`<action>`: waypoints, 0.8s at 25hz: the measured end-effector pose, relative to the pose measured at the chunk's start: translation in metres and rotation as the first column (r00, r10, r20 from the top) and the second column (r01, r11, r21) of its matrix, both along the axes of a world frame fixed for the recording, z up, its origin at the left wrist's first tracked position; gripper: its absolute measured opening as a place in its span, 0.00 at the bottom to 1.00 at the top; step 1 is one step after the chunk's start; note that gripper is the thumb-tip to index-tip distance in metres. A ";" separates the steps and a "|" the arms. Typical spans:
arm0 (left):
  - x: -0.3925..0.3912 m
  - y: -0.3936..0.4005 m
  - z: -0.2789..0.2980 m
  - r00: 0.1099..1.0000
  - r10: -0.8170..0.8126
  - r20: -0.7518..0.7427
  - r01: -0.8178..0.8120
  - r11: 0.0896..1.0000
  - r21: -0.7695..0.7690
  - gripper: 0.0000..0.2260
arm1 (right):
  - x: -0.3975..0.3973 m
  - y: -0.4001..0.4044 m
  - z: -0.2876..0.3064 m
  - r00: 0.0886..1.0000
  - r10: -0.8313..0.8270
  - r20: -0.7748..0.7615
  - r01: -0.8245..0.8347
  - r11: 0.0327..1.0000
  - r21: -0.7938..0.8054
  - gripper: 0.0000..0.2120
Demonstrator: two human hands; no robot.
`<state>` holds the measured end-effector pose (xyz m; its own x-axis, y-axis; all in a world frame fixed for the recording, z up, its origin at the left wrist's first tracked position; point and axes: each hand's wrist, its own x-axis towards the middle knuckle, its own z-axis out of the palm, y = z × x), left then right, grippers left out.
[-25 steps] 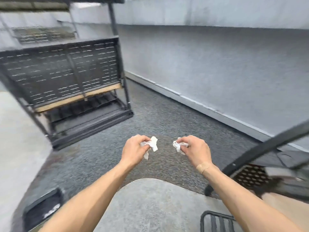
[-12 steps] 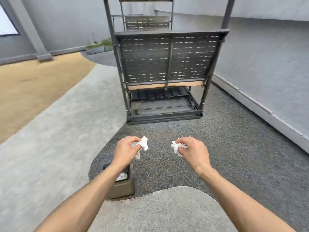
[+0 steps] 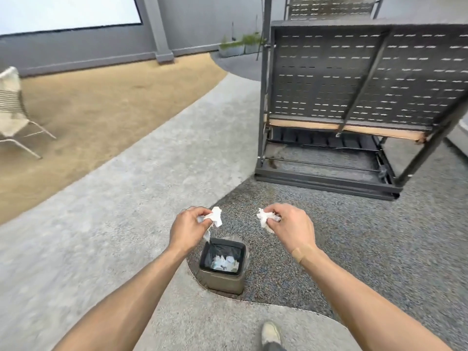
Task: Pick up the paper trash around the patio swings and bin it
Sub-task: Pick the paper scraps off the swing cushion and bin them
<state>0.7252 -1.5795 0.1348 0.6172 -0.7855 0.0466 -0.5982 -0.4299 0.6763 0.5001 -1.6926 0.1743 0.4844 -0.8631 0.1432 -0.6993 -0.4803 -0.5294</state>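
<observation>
My left hand (image 3: pixel 188 230) grips a crumpled white paper (image 3: pixel 215 217) held out in front of me. In my right hand (image 3: pixel 291 228) is a second crumpled white paper (image 3: pixel 264 219), pinched between the fingers. Both hands hover side by side above the ground. Just below and between them stands a small square bin (image 3: pixel 221 282) with a black liner and several white paper scraps inside. The left hand's paper hangs over the bin's near-left rim.
A dark metal patio swing (image 3: pixel 342 102) stands ahead on the right, on speckled dark ground. A pale concrete path curves to the left. A white wire chair (image 3: pixel 12 107) sits on sandy ground at far left. My shoe (image 3: pixel 271 333) shows at the bottom.
My view has swung left and I have moved closer to the bin, which now lies directly beneath my hands. Both hands still hold their papers.
</observation>
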 end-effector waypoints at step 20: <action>0.160 -0.096 -0.091 0.985 0.141 -0.101 -0.108 0.954 0.278 0.09 | 0.193 -0.146 -0.122 0.959 0.219 -0.180 -0.170 0.952 0.255 0.12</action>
<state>0.8850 -1.6759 0.0439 0.6988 -0.6750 -0.2368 -0.4509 -0.6726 0.5868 0.6933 -1.8384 0.0526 0.6434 -0.7461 -0.1715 -0.7094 -0.4969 -0.4998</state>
